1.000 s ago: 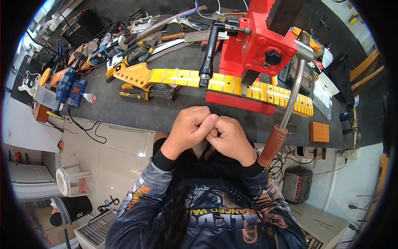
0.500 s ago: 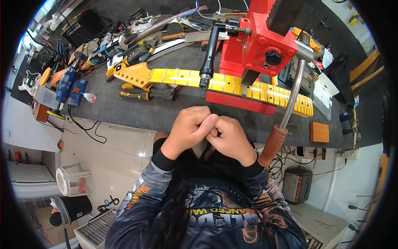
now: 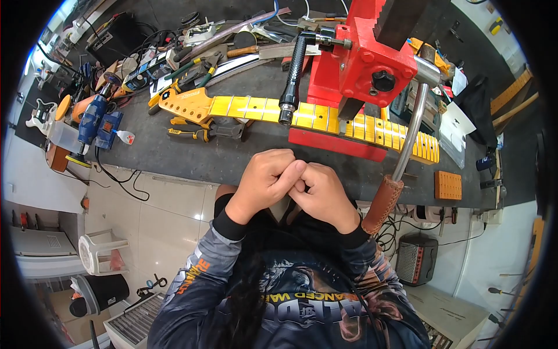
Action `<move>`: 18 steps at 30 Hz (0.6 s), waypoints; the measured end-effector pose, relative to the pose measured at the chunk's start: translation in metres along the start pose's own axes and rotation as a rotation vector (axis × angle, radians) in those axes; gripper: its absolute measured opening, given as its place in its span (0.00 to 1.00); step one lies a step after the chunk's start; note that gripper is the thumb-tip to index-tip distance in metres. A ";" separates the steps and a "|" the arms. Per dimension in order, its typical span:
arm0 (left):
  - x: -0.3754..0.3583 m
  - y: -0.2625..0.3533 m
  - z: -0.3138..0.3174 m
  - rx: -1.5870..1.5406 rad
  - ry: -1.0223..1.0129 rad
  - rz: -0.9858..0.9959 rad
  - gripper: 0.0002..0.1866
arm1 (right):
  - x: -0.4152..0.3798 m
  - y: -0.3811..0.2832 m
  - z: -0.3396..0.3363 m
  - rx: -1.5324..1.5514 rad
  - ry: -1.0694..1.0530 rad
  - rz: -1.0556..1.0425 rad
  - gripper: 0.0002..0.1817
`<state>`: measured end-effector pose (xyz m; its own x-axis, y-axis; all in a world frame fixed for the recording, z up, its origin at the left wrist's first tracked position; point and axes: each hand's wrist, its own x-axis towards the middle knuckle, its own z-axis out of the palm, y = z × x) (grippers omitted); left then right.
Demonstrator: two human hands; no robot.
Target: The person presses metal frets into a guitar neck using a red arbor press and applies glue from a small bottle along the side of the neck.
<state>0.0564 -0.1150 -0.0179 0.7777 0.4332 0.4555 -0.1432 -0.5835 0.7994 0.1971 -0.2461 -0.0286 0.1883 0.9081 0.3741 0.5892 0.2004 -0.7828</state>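
Your left hand (image 3: 264,179) and right hand (image 3: 324,192) curl together, knuckles touching, any contents hidden. The yellow fretted guitar neck (image 3: 256,108) lies crosswise on the dark counter (image 3: 174,157) just ahead, nearer your left.

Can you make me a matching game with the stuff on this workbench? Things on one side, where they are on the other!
Things:
1. yellow guitar neck
2. red metal press
3. brown leather-wrapped lever handle
4. orange perforated block

Places:
A. hanging past the bench's front edge, beside the right hand
B. flat near the bench's right end
C. standing over the neck
D. lying lengthwise across the dark workbench

Pairs: 1-D, 2-C, 3-A, 4-B
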 end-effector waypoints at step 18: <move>-0.001 -0.002 0.000 0.001 0.006 0.010 0.19 | 0.000 0.000 0.000 0.004 -0.009 0.007 0.12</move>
<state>0.0563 -0.1146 -0.0197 0.7727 0.4310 0.4661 -0.1507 -0.5887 0.7942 0.1969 -0.2463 -0.0285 0.1848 0.9128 0.3642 0.5850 0.1956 -0.7871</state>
